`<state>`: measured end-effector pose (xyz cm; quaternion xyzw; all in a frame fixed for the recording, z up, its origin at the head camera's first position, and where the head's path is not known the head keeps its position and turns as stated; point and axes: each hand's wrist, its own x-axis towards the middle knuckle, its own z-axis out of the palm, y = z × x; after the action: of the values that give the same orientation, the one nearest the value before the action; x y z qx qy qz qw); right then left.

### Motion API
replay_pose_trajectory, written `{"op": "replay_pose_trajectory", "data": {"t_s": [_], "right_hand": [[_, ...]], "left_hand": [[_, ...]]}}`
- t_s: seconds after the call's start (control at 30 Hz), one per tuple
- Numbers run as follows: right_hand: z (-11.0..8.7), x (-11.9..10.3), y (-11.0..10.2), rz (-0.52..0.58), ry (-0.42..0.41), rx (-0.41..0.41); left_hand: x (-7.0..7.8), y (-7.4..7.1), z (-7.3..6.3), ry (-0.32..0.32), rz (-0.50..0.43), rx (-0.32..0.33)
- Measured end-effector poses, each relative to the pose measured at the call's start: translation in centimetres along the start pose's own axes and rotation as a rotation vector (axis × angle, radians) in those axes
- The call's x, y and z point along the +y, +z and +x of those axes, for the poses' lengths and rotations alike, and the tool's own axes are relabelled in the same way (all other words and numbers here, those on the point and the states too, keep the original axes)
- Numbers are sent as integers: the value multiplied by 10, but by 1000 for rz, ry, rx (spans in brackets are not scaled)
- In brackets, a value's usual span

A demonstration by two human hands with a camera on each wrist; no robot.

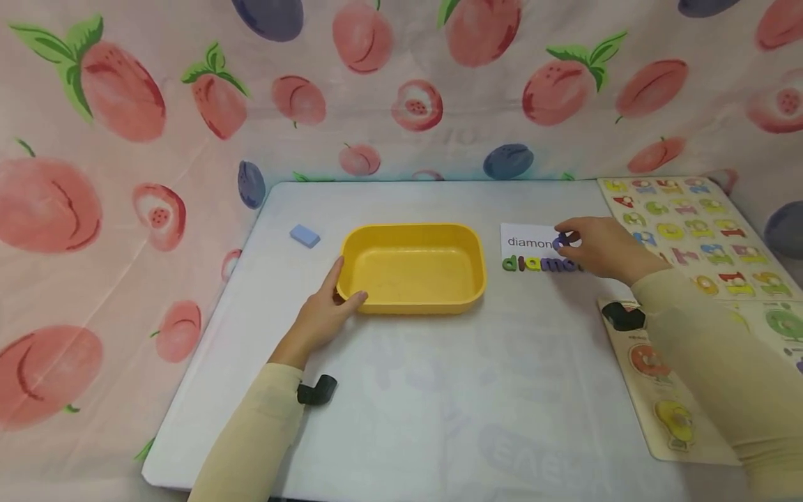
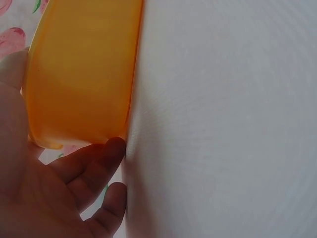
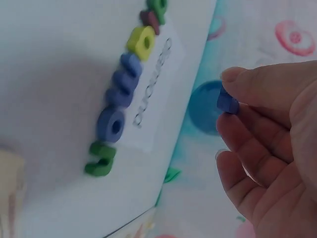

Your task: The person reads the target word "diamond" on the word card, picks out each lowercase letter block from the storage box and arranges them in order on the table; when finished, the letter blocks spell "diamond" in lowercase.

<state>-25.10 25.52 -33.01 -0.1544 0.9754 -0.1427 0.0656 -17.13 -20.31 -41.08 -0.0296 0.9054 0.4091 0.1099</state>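
My left hand [image 1: 320, 317] holds the near-left corner of a yellow plastic tray [image 1: 410, 307], thumb over the near rim and fingers along the left side. Between thumb and fingertips my right hand [image 1: 599, 245] pinches a small blue-purple letter piece [image 3: 228, 101], raised over the right end of a white card [image 1: 517, 231] printed "diamond". Its shape is mostly covered by the fingers. Just below the card lies a row of coloured letter pieces [image 1: 532, 264] reading "diamon"; the green n [image 3: 101, 159] at the end is hidden in the head view but shows in the right wrist view.
A small light-blue block [image 1: 304, 236] lies left of the tray. Over at the right, a colourful alphabet board [image 1: 652, 197] reaches the table's edge, and a wooden puzzle board [image 1: 655, 439] lies partly beneath the right forearm. Fruit-printed cloth hangs behind the white table [image 1: 401, 418].
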Motion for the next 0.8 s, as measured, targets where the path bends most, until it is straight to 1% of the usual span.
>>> {"op": "replay_pose_trajectory", "data": {"t_s": [0.27,0.5,0.8], "right_hand": [[-6,28,5,10,61,-29],[-7,52,12,-7,54,-12],[-10,69,14,15,109,-19]], "left_hand": [[-1,0,0,7,0,6],[0,1,-1,5,4,2],[0,1,-1,11,8,6]]}}
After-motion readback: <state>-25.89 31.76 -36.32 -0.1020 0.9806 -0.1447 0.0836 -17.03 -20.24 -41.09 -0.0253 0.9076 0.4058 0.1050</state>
